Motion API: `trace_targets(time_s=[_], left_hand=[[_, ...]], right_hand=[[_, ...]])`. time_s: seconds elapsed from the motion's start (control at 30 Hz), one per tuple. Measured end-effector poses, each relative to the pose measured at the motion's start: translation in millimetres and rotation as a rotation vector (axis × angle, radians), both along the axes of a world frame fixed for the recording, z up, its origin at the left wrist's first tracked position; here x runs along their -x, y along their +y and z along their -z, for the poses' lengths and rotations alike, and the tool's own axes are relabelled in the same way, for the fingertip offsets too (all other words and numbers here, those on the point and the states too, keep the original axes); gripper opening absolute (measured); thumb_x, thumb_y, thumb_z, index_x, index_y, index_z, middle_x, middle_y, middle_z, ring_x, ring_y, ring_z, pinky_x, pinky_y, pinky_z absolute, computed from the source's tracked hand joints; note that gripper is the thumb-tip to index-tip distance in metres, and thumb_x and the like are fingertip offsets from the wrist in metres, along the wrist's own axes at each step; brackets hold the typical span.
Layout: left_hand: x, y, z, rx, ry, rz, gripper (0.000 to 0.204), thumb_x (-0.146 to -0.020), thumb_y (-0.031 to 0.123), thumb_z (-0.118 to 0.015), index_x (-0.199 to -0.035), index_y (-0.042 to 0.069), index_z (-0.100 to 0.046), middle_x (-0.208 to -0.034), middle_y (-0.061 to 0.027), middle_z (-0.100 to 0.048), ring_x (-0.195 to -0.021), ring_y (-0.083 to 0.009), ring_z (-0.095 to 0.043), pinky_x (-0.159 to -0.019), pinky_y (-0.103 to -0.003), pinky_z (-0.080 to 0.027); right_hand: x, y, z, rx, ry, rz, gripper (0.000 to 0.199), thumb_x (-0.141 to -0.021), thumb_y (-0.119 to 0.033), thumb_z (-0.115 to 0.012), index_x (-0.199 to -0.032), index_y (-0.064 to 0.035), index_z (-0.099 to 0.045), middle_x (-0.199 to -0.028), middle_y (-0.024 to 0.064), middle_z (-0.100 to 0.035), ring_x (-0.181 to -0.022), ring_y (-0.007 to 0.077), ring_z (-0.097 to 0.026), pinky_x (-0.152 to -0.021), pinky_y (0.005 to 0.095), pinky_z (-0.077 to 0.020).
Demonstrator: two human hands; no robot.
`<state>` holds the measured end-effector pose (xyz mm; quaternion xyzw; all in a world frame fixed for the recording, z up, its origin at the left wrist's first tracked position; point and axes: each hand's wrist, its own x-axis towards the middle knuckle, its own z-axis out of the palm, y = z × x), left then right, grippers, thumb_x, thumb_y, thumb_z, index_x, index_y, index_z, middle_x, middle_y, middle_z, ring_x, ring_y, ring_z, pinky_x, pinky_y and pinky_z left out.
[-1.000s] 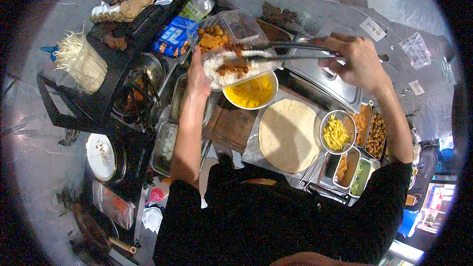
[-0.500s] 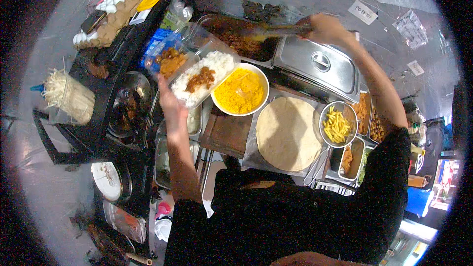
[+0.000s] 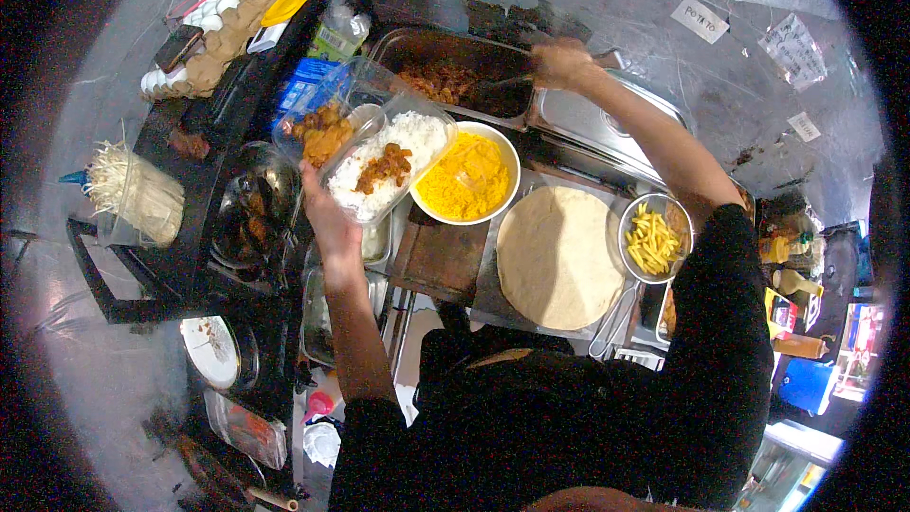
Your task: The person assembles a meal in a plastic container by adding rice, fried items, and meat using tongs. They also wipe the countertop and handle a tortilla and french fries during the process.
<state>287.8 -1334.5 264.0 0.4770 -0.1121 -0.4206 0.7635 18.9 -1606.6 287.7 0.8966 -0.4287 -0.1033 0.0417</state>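
Note:
My left hand [image 3: 332, 226] grips a clear plastic food container [image 3: 438, 144] by its near left edge. White rice [image 3: 409, 133] fills one section, with a spoonful of chopped brown meat [image 3: 387, 169] on top; saucy orange-brown pieces [image 3: 324, 130] lie in the section beside it. Beyond the container, my right hand [image 3: 563, 66] is closed round a long-handled serving utensil [image 3: 611, 59]. Its working end is low in a deep steel pan [image 3: 384, 44], near the chopped cooked meat [image 3: 441, 82], and is too dark to make out. A white bowl of yellow rice [image 3: 464, 175] touches the container's right side.
Right of the bowl lies a round flatbread [image 3: 555, 256], then a strainer of fries [image 3: 654, 242]. My right forearm crosses a steel pan lid [image 3: 607, 123]. On the left stand an egg tray [image 3: 251, 5], a tub of bean sprouts [image 3: 142, 194] and a dark pan [image 3: 248, 209].
My right hand has moved left and slightly down, bringing the utensil lower into the meat pan. My right forearm now covers much of the lid. The left hand's container has hardly moved.

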Motion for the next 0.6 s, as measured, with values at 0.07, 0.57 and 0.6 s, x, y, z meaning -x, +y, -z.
trace_targets(time_s=[0.07,0.57,0.6], left_hand=[[-13,5,10,0.064,-0.046,-0.020,0.056,-0.103,0.046,-0.034,-0.134,0.001,-0.047,-0.129,-0.0134,-0.057,-0.115,-0.0264,-0.058,-0.100,-0.039,-0.046],[-9,-78,30,0.074,0.034,0.043,0.052,-0.101,0.044,-0.044,-0.132,0.002,-0.048,-0.124,-0.0134,-0.060,-0.110,-0.0255,-0.061,-0.095,-0.038,-0.049],[-32,-84,52,0.146,0.008,0.078,0.053,-0.101,0.046,-0.042,-0.131,0.003,-0.049,-0.120,-0.0132,-0.062,-0.109,-0.0258,-0.062,-0.094,-0.038,-0.050]], right_hand=[[-5,14,-25,-0.040,0.002,0.020,0.037,-0.078,-0.038,-0.069,-0.103,-0.0113,-0.071,-0.104,0.0155,-0.070,-0.097,0.0363,-0.067,-0.082,0.0488,-0.0547],[59,37,-166,0.074,-0.239,0.015,0.032,-0.079,-0.036,-0.072,-0.105,-0.0176,-0.072,-0.095,0.0094,-0.072,-0.086,0.0300,-0.069,-0.079,0.0416,-0.0532],[51,46,-179,0.072,-0.297,-0.055,0.032,-0.079,-0.033,-0.073,-0.106,-0.0161,-0.072,-0.089,0.0090,-0.071,-0.080,0.0268,-0.068,-0.075,0.0392,-0.0520]])
